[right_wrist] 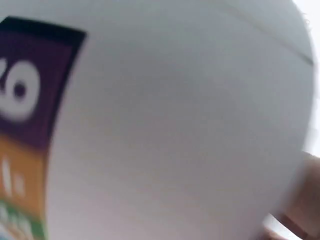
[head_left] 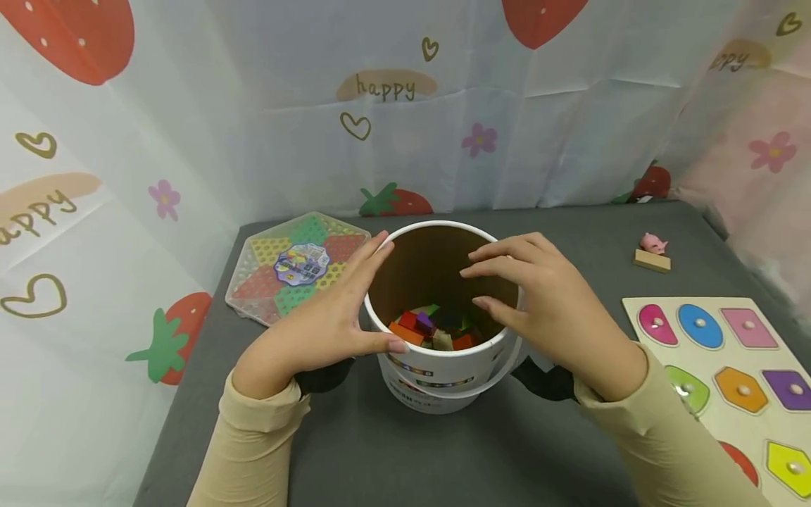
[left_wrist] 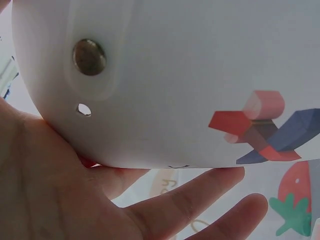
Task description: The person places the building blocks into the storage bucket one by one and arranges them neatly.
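Observation:
A white bucket [head_left: 437,405] with a wire-like white handle stands upright on the table, its mouth facing up. Several coloured wooden blocks [head_left: 408,332] lie at its bottom, red, orange, purple and green among them. My left hand [head_left: 329,313] spreads along the left side of the rim, thumb at the front and straight fingers against the outer wall [left_wrist: 165,100]. My right hand [head_left: 538,289] hovers at the right rim, loosely bent fingers over the mouth, with nothing visible in them. In the right wrist view the bucket's printed wall [right_wrist: 175,125] fills most of the picture.
Behind and left lies a hexagonal checkers board [head_left: 260,271] in a clear case. On the right is a shape puzzle board [head_left: 703,362] with knobbed pieces. A small pink pig figure [head_left: 653,243] and a wooden block [head_left: 651,261] sit at the back right. A printed curtain [head_left: 285,162] hangs behind.

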Demonstrator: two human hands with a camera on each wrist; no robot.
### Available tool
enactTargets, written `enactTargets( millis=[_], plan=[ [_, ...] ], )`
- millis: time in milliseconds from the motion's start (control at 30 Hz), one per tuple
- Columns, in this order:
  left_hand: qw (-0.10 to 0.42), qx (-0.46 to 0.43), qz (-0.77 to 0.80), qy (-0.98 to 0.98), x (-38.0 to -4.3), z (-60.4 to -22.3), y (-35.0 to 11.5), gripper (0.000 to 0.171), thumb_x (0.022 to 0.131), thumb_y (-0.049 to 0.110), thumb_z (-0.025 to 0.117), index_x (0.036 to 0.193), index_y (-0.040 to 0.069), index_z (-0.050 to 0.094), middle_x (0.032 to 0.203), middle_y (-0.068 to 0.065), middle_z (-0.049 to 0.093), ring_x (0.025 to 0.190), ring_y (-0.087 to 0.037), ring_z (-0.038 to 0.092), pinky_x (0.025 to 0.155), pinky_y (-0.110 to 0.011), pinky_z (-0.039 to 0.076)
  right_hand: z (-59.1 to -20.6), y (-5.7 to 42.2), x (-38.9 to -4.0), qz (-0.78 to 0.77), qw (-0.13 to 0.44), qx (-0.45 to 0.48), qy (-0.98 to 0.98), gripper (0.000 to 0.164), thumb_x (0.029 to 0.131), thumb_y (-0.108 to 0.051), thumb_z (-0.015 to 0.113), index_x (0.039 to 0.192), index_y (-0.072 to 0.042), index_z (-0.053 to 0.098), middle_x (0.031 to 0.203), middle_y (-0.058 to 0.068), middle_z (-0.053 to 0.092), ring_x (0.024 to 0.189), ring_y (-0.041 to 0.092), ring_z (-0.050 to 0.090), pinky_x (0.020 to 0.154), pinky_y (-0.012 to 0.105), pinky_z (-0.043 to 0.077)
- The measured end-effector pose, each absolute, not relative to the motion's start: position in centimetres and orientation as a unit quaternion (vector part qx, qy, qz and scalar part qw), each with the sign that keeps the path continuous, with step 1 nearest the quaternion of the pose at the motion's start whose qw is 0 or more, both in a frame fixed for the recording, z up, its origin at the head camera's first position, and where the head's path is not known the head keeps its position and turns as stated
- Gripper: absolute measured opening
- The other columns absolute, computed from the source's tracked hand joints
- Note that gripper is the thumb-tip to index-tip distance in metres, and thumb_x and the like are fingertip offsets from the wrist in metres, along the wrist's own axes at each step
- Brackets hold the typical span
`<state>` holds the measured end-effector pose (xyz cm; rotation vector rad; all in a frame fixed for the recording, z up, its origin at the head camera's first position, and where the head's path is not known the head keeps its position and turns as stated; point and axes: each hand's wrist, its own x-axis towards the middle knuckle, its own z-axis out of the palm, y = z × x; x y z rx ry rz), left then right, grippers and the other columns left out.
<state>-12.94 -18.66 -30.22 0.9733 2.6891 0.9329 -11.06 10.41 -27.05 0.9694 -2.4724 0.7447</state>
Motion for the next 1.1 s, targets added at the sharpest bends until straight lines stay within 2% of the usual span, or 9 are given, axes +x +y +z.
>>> enactTargets(
  millis=[100,167,300,400,500,600,767,933,1100],
  plan=[
    [0.064,0.322,0.306,0.894,-12.9,-30.2,-18.6,0.112,0.076,0.064,0.068,0.154,0.025,-0.003,0.156,0.017,-0.012,0.143,-0.017,0.012,0.104,-0.047,0.033,-26.9,12.1,-9.5,0.255,0.215,0.311,-0.89,0.034,0.071,-0.007,0.084,0.102,-0.016,0.072,0.104,-0.004,0.063,0.096,0.017,0.053,0.084,0.039,0.038],
    [0.066,0.321,0.303,0.895,-12.8,-30.3,-18.6,0.112,0.076,0.065,0.067,0.154,0.025,-0.003,0.156,0.017,-0.013,0.143,-0.018,0.013,0.104,-0.048,0.033,-27.5,13.9,-8.2,0.231,0.208,0.268,-0.912,0.032,0.071,-0.01,0.084,0.099,-0.018,0.072,0.095,-0.007,0.062,0.088,0.015,0.055,0.078,0.039,0.039],
    [0.072,0.315,0.306,0.895,-12.7,-30.2,-18.6,0.112,0.076,0.064,0.068,0.154,0.025,-0.002,0.155,0.018,-0.014,0.143,-0.018,0.011,0.105,-0.048,0.032,-30.6,17.5,-6.0,0.171,0.08,0.146,-0.971,0.032,0.074,-0.025,0.083,0.103,-0.021,0.071,0.091,-0.005,0.061,0.08,0.016,0.058,0.063,0.037,0.045],
    [0.074,0.312,0.31,0.895,-12.6,-30.1,-18.7,0.113,0.076,0.063,0.069,0.154,0.026,-0.003,0.155,0.02,-0.015,0.143,-0.016,0.012,0.104,-0.047,0.033,-34.0,19.9,-5.4,0.137,-0.034,0.075,-0.987,0.041,0.077,-0.034,0.079,0.113,-0.017,0.068,0.098,0.006,0.061,0.078,0.019,0.06,0.055,0.037,0.048],
    [0.077,0.311,0.311,0.895,-12.7,-30.2,-18.6,0.113,0.076,0.062,0.07,0.154,0.027,-0.003,0.154,0.022,-0.015,0.142,-0.016,0.014,0.103,-0.045,0.035,-37.3,21.8,-5.0,0.131,-0.09,0.044,-0.986,0.051,0.077,-0.039,0.078,0.119,-0.012,0.064,0.105,0.016,0.06,0.075,0.02,0.061,0.056,0.041,0.049],
    [0.079,0.312,0.312,0.894,-12.8,-30.3,-18.4,0.112,0.076,0.062,0.07,0.154,0.028,-0.003,0.154,0.022,-0.015,0.143,-0.016,0.013,0.102,-0.045,0.037,-39.9,22.9,-4.8,0.142,-0.112,0.032,-0.983,0.054,0.075,-0.04,0.08,0.117,-0.01,0.065,0.104,0.018,0.058,0.073,0.019,0.058,0.061,0.047,0.05],
    [0.077,0.314,0.311,0.894,-12.7,-30.3,-18.5,0.112,0.076,0.061,0.07,0.154,0.027,-0.003,0.155,0.021,-0.015,0.143,-0.017,0.012,0.103,-0.046,0.034,-42.3,22.5,-4.9,0.162,-0.083,0.037,-0.983,0.04,0.071,-0.026,0.085,0.103,-0.009,0.069,0.091,0.011,0.054,0.07,0.017,0.055,0.066,0.046,0.052],
    [0.075,0.316,0.312,0.893,-12.7,-30.4,-18.4,0.112,0.076,0.062,0.069,0.154,0.027,-0.003,0.155,0.02,-0.015,0.143,-0.018,0.013,0.103,-0.047,0.034,-40.0,21.2,-4.9,0.196,-0.032,0.041,-0.979,0.036,0.072,-0.02,0.084,0.104,-0.013,0.068,0.088,0.005,0.052,0.069,0.016,0.051,0.056,0.033,0.046],
    [0.071,0.32,0.31,0.893,-12.9,-30.3,-18.5,0.112,0.076,0.062,0.069,0.154,0.027,-0.004,0.155,0.018,-0.014,0.143,-0.018,0.014,0.103,-0.047,0.035,-35.2,18.6,-5.4,0.243,0.133,0.098,-0.956,0.047,0.071,-0.011,0.085,0.114,-0.016,0.066,0.102,0.003,0.055,0.075,0.014,0.056,0.058,0.026,0.047]
  ],
)
